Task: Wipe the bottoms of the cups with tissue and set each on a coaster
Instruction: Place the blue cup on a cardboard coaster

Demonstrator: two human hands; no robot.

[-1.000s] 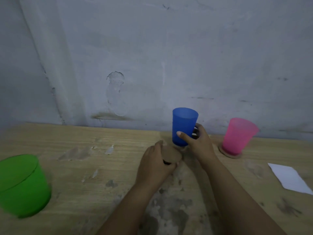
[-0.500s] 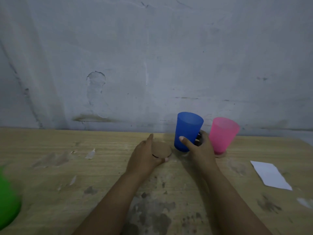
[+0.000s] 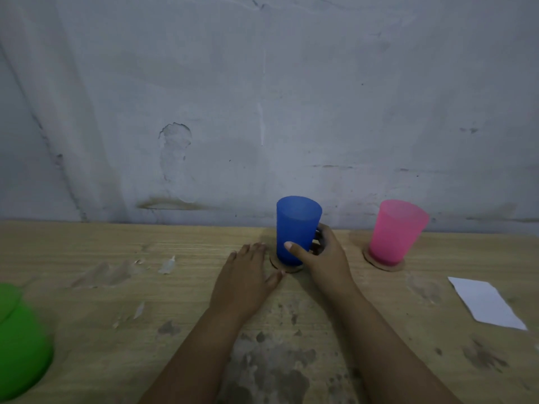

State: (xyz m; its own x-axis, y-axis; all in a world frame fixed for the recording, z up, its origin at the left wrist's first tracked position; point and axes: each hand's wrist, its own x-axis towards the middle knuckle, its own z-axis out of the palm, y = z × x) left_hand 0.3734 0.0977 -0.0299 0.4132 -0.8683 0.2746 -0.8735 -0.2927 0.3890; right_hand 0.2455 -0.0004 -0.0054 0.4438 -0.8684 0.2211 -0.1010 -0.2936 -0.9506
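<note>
On coaster (image 3: 287,269), blue cup (image 3: 297,228) upright.

I see the right hand (image 3: 325,259) gripping the blue cup (image 3: 297,228), which stands upright on a round coaster (image 3: 287,269). The left hand (image 3: 243,282) lies flat just left of the blue cup, thumb touching the coaster. Right of the blue cup, a pink cup (image 3: 395,231) sits on another coaster (image 3: 385,265).

Dim, flat, bluish light with soft, faint shadows; the picture is grainy, and the green cup (image 3: 20,342) at the left edge is motion-blurred.
</note>
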